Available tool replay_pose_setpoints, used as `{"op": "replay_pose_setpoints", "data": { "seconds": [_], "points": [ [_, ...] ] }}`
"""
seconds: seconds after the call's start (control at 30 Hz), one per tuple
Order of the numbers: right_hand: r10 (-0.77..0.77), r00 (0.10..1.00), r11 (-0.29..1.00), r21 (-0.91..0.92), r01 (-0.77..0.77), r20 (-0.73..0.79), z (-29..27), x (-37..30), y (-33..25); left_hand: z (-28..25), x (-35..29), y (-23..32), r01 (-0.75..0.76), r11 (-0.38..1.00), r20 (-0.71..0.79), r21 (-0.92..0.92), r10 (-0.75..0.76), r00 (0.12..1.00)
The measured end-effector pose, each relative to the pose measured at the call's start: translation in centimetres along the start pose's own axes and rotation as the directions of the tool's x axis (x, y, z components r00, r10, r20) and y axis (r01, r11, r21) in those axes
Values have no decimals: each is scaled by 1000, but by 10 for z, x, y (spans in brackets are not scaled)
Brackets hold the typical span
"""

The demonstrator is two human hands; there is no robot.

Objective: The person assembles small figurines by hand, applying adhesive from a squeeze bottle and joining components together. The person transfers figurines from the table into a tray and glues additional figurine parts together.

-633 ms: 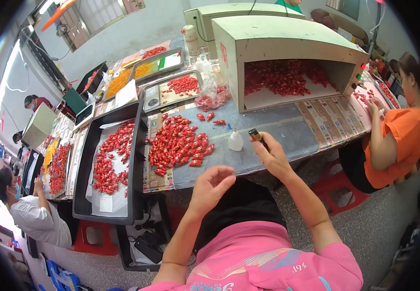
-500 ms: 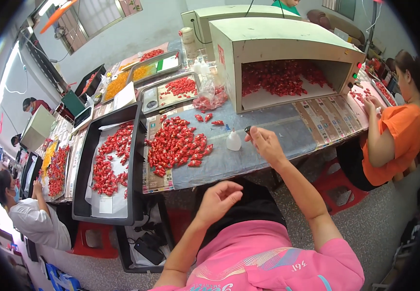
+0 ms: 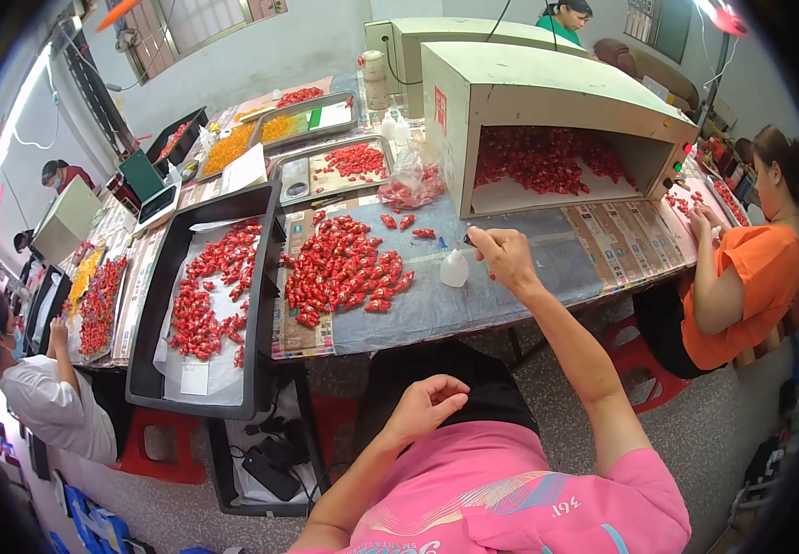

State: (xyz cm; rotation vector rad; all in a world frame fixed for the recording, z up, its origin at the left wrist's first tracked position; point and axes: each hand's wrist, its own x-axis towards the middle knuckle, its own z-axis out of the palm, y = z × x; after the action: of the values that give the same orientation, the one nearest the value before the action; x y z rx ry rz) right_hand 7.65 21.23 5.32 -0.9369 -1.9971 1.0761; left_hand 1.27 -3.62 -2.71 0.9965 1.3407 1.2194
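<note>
My right hand [image 3: 507,260] is closed in a pinch above the table's front edge, with a small dark object [image 3: 469,239] sticking out from its fingertips. Most of that object is hidden by the fingers. A bit of red shows just under the hand. Right beside it stands a small translucent squeeze bottle [image 3: 454,270] with a thin dark tip. Over my lap hovers my left hand [image 3: 427,407], its fingers loosely curled, thumb apart, with nothing visible in it. A heap of small glossy red pieces [image 3: 339,268] lies on the blue-grey table surface to the left.
A deep black tray [image 3: 266,305] with red pieces stands left of the heap. Behind are metal trays [image 3: 302,185], a plastic bag [image 3: 413,189] and a cream box-shaped machine [image 3: 547,83] with red pieces inside. People sit at both sides; one wears an orange shirt [image 3: 750,277].
The whole view has shifted slightly. My right hand has turned over, so its back now faces up, and it still pinches the dark object. My left hand has dropped a little lower.
</note>
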Motion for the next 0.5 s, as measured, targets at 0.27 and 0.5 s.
{"op": "replay_pose_setpoints", "data": {
  "seconds": [0.27, 0.5],
  "points": [
    [-22, 1000, 998, -57, 22, -4, -1, 4, -1, -9, -5, -17, 57, 998, 34, 2, -57, 998],
    [7, 1000, 999, -34, -7, -7, 0, 3, -3, -14, -11, -22, 81, 997, -12, -14, -81, 997]
  ]
}}
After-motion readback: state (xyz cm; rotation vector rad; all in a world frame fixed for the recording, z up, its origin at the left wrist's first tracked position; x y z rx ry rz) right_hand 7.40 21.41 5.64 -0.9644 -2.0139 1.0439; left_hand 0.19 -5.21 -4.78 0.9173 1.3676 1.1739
